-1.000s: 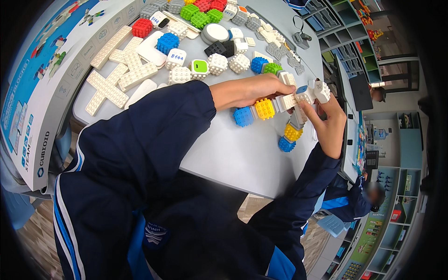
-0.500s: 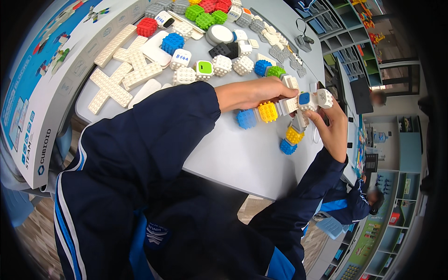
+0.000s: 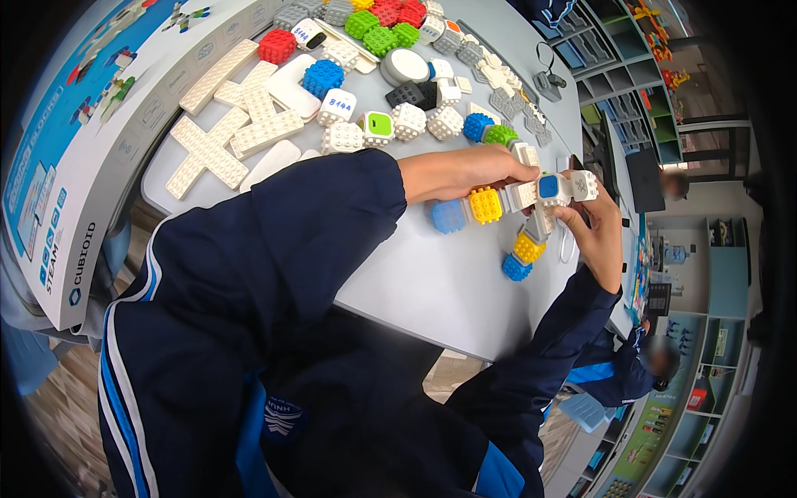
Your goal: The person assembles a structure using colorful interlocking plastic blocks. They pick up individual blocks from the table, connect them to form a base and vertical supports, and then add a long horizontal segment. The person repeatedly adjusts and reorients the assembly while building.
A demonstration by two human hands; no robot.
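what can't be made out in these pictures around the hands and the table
- Head view: some fingers of the left hand, hidden by the hand itself and the joined white, yellow and blue plastic blocks.
- Head view: some fingers of the right hand, hidden behind white cubes of that build.
- Head view: the yellow plastic block, cut off by the top edge.
- Head view: fine detail on the flat grey plastic pieces, too small.

Right of centre, the block model [image 3: 521, 196] is showing studded yellow, blue and white; upper left, a cross-shaped brick [image 3: 207, 156] is showing studded cream; lower left, navy clothing [image 3: 191, 373] is bearing blue-and-white stripes.
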